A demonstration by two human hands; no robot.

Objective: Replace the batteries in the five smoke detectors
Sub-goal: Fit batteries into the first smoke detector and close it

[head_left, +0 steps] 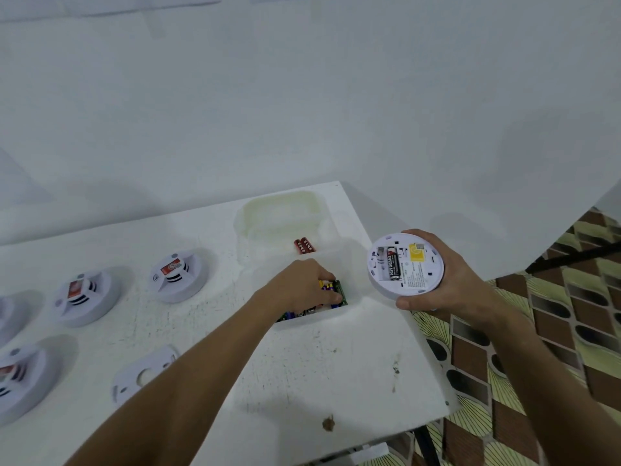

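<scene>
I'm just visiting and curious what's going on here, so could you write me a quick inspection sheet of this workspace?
Surface: white table, scuffed, with brown marks near its front edge.
Job's things: opened smoke detector with one black battery fitted and the slot beside it bare; four closed detectors at left, nearest one; a loose mounting plate; a near tray of mixed batteries; two red batteries in the far tray.
Clutter: nothing seen.
Hands: right hand holds the opened detector; left hand reaches into the near tray, fingers curled among batteries.
Cables: nothing seen.
Surroundings: plain white wall; patterned floor at right.
</scene>
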